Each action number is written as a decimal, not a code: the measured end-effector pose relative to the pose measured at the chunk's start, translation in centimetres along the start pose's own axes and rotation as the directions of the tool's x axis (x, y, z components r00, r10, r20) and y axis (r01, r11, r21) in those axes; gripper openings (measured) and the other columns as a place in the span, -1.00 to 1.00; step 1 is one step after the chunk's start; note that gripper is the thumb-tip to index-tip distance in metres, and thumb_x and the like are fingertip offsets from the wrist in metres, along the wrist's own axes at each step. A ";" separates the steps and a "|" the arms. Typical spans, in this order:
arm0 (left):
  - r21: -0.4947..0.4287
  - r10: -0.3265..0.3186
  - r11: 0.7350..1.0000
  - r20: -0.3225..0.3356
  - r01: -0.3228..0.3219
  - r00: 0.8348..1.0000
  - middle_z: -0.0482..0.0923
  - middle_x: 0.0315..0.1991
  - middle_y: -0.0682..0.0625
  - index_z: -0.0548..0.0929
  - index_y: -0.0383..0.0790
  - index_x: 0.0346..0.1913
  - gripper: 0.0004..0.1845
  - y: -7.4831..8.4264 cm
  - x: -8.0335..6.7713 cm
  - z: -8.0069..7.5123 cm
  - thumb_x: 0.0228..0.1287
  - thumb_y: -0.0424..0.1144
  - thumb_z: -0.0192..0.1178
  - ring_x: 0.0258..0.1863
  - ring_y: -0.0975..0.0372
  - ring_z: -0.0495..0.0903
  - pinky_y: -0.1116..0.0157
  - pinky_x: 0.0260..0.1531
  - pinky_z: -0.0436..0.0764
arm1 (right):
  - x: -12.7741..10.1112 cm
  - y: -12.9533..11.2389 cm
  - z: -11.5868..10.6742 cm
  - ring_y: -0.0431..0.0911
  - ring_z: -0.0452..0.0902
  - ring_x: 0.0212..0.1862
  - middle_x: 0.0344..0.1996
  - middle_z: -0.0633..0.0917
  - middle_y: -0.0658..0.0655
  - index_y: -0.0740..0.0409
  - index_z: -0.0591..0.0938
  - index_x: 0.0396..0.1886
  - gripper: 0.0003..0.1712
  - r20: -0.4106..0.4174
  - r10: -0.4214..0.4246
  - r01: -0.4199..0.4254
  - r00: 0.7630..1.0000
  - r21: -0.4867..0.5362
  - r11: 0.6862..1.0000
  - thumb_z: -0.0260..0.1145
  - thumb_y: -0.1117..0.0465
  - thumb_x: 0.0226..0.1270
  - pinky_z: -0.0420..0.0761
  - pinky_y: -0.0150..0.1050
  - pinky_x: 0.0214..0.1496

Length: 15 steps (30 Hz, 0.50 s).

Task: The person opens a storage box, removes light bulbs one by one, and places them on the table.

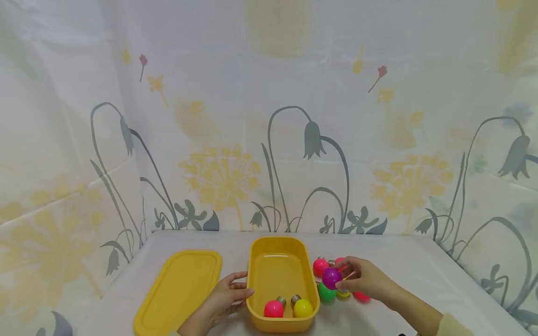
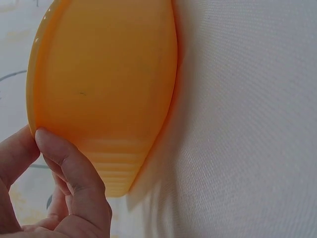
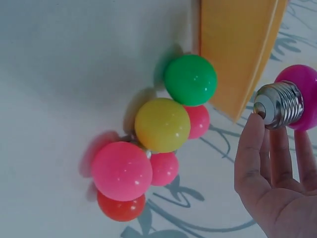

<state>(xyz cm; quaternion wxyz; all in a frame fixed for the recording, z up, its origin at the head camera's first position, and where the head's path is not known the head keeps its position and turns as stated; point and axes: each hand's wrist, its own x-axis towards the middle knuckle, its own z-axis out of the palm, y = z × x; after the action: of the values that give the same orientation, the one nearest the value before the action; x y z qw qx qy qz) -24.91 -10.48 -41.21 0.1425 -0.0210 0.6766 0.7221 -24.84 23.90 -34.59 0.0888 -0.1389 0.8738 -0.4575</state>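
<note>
My left hand [image 1: 223, 298] pinches the left rim of a yellow plastic box [image 1: 254, 305], which stands open on the table. Inside its near end lie a pink light bulb [image 1: 273, 309] and a yellow light bulb [image 1: 303, 308]. Just right of the box, my right hand [image 1: 364, 279] holds a purple light bulb [image 1: 331, 278] off the table. Its silver screw base [image 3: 280, 105] shows in the right wrist view, between the fingers. Below this hand are a green bulb [image 3: 190, 80], another yellow bulb [image 3: 162, 125] and several pink or red bulbs [image 3: 122, 171].
A flat yellow lid [image 1: 180, 284] lies on the table left of the box. White cloth [image 1: 403, 261] covers the tabletop. Behind it and at both sides hangs a flower-print curtain [image 1: 269, 93].
</note>
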 end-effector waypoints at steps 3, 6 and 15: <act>-0.004 0.006 1.000 0.002 -0.006 1.000 0.42 -0.22 -0.10 0.27 -0.42 0.26 -0.35 -0.1 0.1 -0.1 0.12 -0.38 0.31 -0.38 0.22 0.53 0.33 -0.36 0.57 | -0.1 0.6 -0.4 -0.06 0.50 -0.28 -0.31 0.59 0.09 0.26 0.54 -0.07 -0.55 -0.031 0.041 -0.042 0.999 -0.023 0.999 0.45 0.20 0.05 0.61 -0.17 -0.25; -0.002 0.005 1.000 -0.001 -0.005 1.000 0.43 -0.22 -0.10 0.28 -0.42 0.26 -0.35 -0.2 0.2 0.0 0.12 -0.38 0.31 -0.39 0.22 0.53 0.33 -0.37 0.58 | -0.3 1.0 -0.7 -0.06 0.50 -0.27 -0.29 0.59 0.09 0.27 0.54 -0.08 -0.54 -0.062 0.087 -0.089 0.994 -0.035 0.995 0.45 0.20 0.04 0.62 -0.15 -0.24; 0.007 -0.006 1.000 -0.008 0.006 1.000 0.44 -0.22 -0.11 0.28 -0.41 0.26 -0.36 -0.1 0.1 -0.1 0.13 -0.37 0.30 -0.39 0.22 0.53 0.33 -0.37 0.58 | -1.0 2.2 -1.7 -0.05 0.51 -0.26 -0.26 0.60 0.12 0.35 0.51 -0.04 -0.48 -0.123 0.133 -0.138 0.983 -0.029 0.990 0.46 0.22 0.03 0.62 -0.12 -0.23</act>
<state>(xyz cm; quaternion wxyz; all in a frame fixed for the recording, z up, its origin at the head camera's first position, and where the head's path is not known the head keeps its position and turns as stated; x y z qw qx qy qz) -25.00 -10.51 -41.38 0.1420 -0.0252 0.6798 0.7190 -24.77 26.70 -35.38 0.0639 -0.0527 0.8934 -0.4415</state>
